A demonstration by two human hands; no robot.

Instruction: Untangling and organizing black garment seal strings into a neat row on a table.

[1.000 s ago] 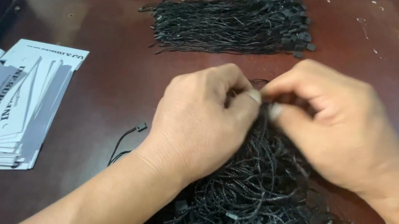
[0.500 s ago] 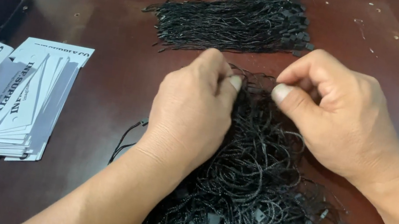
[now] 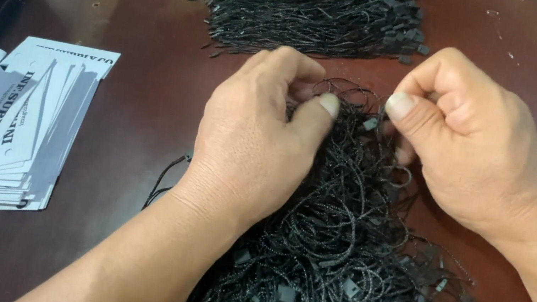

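Hands pinching strands atop tangled cord pile (image 3: 338, 255): left hand (image 3: 255, 142) grip clenched on cords, right hand (image 3: 470, 147) likewise; white tags (image 3: 7, 124) left of pile.

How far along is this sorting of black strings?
Done, it seems: a straightened bundle of black loop strings lies at the table's far edge. In hand: the left hand and right hand pinch strands at the top of the tangled pile. Left: most of that pile remains tangled, and the white tags lie stacked without strings.
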